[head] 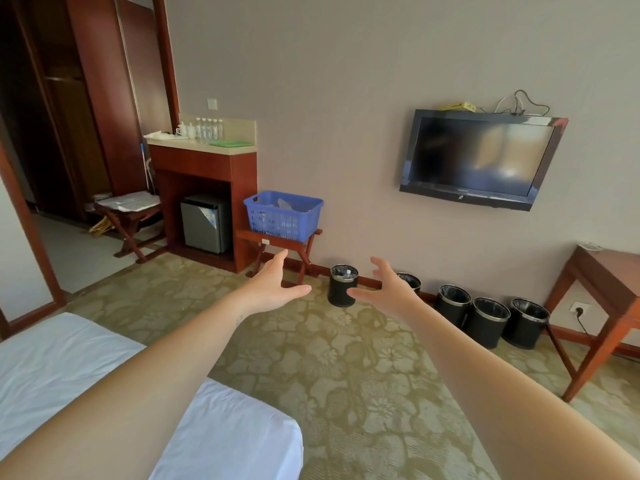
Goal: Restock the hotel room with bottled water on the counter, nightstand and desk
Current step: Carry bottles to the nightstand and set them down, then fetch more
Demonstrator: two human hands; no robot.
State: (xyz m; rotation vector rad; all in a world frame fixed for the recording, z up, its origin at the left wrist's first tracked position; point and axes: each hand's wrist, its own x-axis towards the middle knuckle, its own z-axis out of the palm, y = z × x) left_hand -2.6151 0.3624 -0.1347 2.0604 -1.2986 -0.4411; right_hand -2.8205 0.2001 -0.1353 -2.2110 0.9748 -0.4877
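Several clear water bottles (pixel 209 128) stand in a row at the back of the counter (pixel 194 146), far left of centre. A blue plastic basket (pixel 282 215) with at least one bottle inside rests on a wooden folding rack (pixel 277 241) against the wall. Both my arms stretch forward over the carpet. My left hand (pixel 273 287) is open and holds nothing, below the basket. My right hand (pixel 386 289) is also open and holds nothing, fingers spread, beside it. The corner of a wooden desk (pixel 609 271) shows at the right edge.
Several black waste bins (pixel 343 285) line the wall's base. A wall television (pixel 479 157) hangs above them. A white bed (pixel 86 368) fills the lower left. A small fridge (pixel 204 223) sits under the counter, a second folding rack (pixel 130 209) to its left by a dark wardrobe.
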